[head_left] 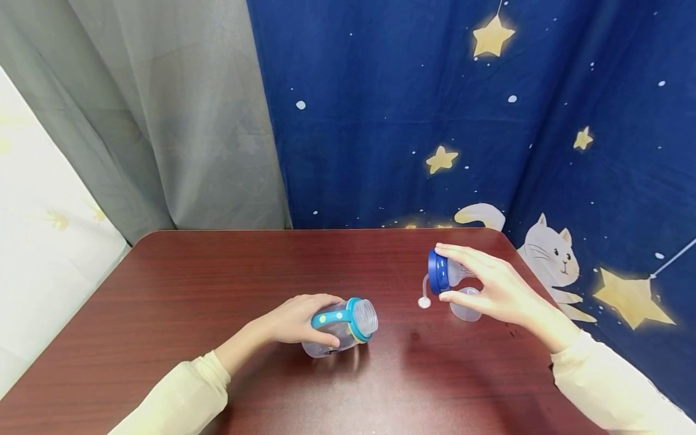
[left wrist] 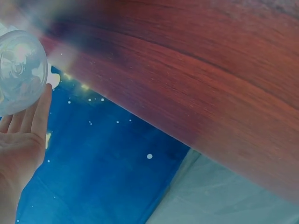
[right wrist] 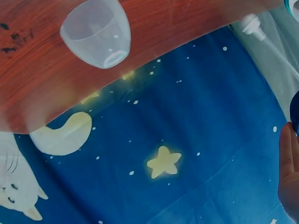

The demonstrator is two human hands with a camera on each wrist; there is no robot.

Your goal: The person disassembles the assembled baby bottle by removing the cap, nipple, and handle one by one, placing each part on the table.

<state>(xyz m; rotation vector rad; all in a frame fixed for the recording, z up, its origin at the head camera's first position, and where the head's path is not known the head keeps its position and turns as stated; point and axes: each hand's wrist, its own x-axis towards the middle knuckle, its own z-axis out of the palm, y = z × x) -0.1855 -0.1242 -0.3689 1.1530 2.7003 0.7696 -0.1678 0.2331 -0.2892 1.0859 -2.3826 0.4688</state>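
My left hand (head_left: 299,320) holds a clear baby bottle (head_left: 330,329) with a teal handled collar, fingers over the top and thumb along the near side. The bottle tilts on its side, its lidless threaded mouth facing right. In the left wrist view, the round bottle base (left wrist: 23,70) shows beyond the left hand (left wrist: 21,154). My right hand (head_left: 497,287) grips a blue bottle lid (head_left: 438,272) between thumb and fingers, above the table. From the lid hangs a thin straw with a white weighted end (head_left: 424,302). In the right wrist view, only the lid's edge (right wrist: 295,112) shows.
A translucent cap (head_left: 466,305) rests on the dark red table (head_left: 261,266) beneath the right hand; the right wrist view shows this cap (right wrist: 96,37) too. A grey curtain (head_left: 201,109) and a blue starry curtain (head_left: 370,151) hang behind the table.
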